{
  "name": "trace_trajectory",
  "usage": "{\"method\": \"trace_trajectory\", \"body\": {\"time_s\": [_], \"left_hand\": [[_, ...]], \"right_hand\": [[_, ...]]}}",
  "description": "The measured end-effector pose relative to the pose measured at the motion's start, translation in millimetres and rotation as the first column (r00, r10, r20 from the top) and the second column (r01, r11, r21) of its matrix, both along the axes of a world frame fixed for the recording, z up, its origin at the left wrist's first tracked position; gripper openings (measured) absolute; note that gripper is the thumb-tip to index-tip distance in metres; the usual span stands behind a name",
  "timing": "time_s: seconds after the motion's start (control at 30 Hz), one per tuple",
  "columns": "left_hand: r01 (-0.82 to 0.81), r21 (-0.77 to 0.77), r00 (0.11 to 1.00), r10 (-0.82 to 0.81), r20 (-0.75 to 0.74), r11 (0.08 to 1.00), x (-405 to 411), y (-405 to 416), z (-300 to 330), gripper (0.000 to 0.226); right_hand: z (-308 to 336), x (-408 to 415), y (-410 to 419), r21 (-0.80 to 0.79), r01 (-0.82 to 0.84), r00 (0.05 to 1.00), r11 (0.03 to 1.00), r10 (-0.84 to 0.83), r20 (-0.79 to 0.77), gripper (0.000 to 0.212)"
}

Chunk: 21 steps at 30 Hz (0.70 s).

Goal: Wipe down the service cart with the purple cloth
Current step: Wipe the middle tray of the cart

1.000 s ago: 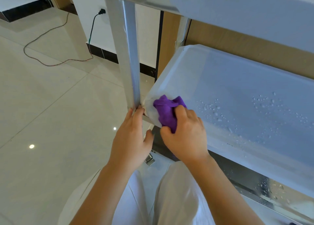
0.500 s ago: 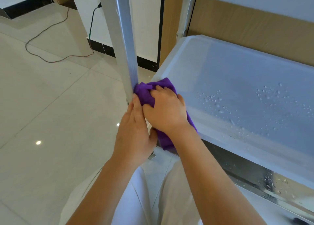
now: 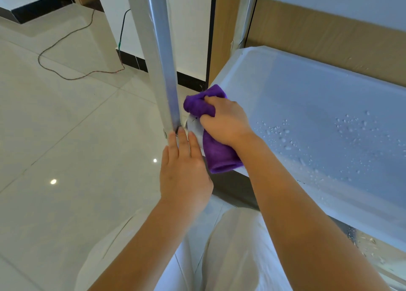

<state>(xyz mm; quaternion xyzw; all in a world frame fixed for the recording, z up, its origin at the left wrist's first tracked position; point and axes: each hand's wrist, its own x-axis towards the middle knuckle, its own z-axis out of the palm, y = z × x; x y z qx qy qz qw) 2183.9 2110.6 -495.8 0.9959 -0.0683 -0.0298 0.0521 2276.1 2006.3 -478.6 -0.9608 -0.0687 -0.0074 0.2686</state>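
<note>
Right hand (image 3: 228,121) grips a bunched purple cloth (image 3: 216,154) at the near-left corner of a service cart's middle shelf (image 3: 307,106), fingers curled over the wad while its loose tail drapes down over the shelf lip; the left hand (image 3: 183,169) lies flat with fingers straight and together against the base of the metal upright (image 3: 160,59), apparently steadying it. Soft, light and limp, the cloth looks best held as it is, balled under the palm so pressure reaches the surface, though the hanging end could snag on the post. Water droplets (image 3: 283,136) bead on the pale shelf well to the right of the cloth, suggesting a smooth, slick surface not yet wiped. Beyond the cart lie glossy floor tiles (image 3: 66,136), a trailing cable (image 3: 72,48) and a wood-panelled wall (image 3: 329,33)
</note>
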Motion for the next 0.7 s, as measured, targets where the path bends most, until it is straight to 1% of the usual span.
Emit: {"method": "trace_trajectory", "body": {"time_s": [0.1, 0.2, 0.3, 0.4, 0.47, 0.53, 0.57, 0.6, 0.67, 0.7], "left_hand": [[-0.036, 0.036, 0.999, 0.037, -0.029, 0.999, -2, -6, 5, 0.076], [-0.060, 0.021, 0.996, 0.062, -0.058, 0.998, -1, -7, 7, 0.069], [-0.063, 0.007, 0.996, 0.063, -0.070, 0.998, 0, -3, 10, 0.068], [-0.082, -0.018, 0.992, 0.080, -0.100, 0.996, 0, -6, 13, 0.067], [-0.121, -0.056, 0.985, 0.113, -0.130, 0.991, 1, -11, 15, 0.067], [-0.148, -0.112, 0.980, 0.131, -0.151, 0.983, 0, -18, 16, 0.065], [-0.139, -0.143, 0.981, 0.117, -0.153, 0.980, 0, -23, 16, 0.065], [-0.117, -0.178, 0.985, 0.091, -0.147, 0.977, -1, -28, 16, 0.067], [-0.047, -0.260, 0.996, 0.024, -0.089, 0.964, 5, -35, 15, 0.073], [-0.017, -0.285, 0.998, 0.000, -0.058, 0.959, 11, -37, 14, 0.071]], "right_hand": [[1, -28, -7, 0.000, 0.011, 1.000, 1.000, -0.011, 0.011, 0.014], [1, -58, -16, 0.020, 0.073, 0.996, 0.997, -0.074, 0.051, 0.019], [-3, -82, -30, 0.007, 0.116, 0.987, 0.993, -0.116, 0.107, 0.026], [-5, -98, -47, 0.014, 0.150, 0.974, 0.989, -0.150, 0.170, 0.026], [-5, -103, -54, 0.032, 0.133, 0.972, 0.991, -0.137, 0.192, 0.027], [-4, -102, -56, 0.026, 0.104, 0.981, 0.994, -0.107, 0.162, 0.012], [-4, -101, -55, 0.006, 0.096, 0.981, 0.995, -0.096, 0.166, 0.009], [-5, -100, -54, -0.018, 0.096, 0.979, 0.995, -0.091, 0.183, 0.012], [-6, -95, -52, -0.037, 0.128, 0.975, 0.991, -0.119, 0.187, 0.018], [-5, -92, -52, -0.028, 0.137, 0.976, 0.990, -0.130, 0.174, 0.019]]}}
